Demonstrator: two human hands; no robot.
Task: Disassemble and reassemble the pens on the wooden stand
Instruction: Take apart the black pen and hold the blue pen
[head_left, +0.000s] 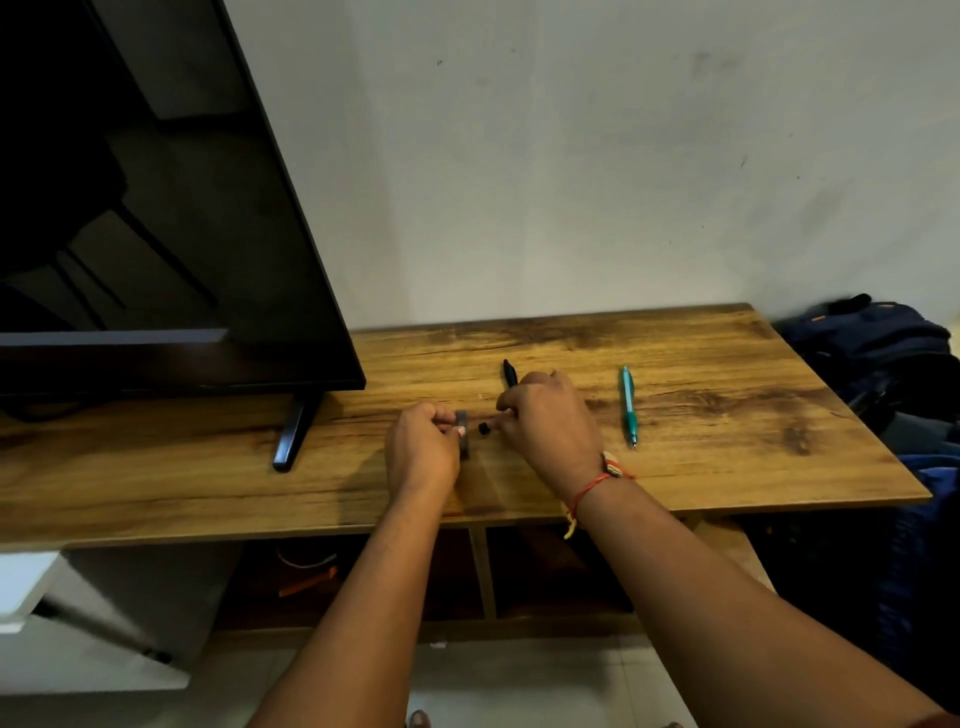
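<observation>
Head view: both hands are seen over the wooden stand (727, 467), approx. mid-top. Left hand (422, 449) is curled, thumb & forefinger pinched on a short dark-grey pen part (462, 434), which is held roughly upright. Right hand (550, 423) is curled too; a small black piece (484, 429) is nipped at its fingertips, just beside the dark-grey pen part, w/ a narrow gap betw. them. A black pen (509, 373) is seen poking out behind the right knuckles, pointing away; whether it is gripped or just lies on the wood can't be told. A teal pen (628, 405) is laid flat to the right, apart from the hand. A red thread band (597, 483) is worn on the right wrist. A TV (156, 208) is stood at left on its foot (293, 436); a dark backpack (872, 353) is seen past the stand's right end.
</observation>
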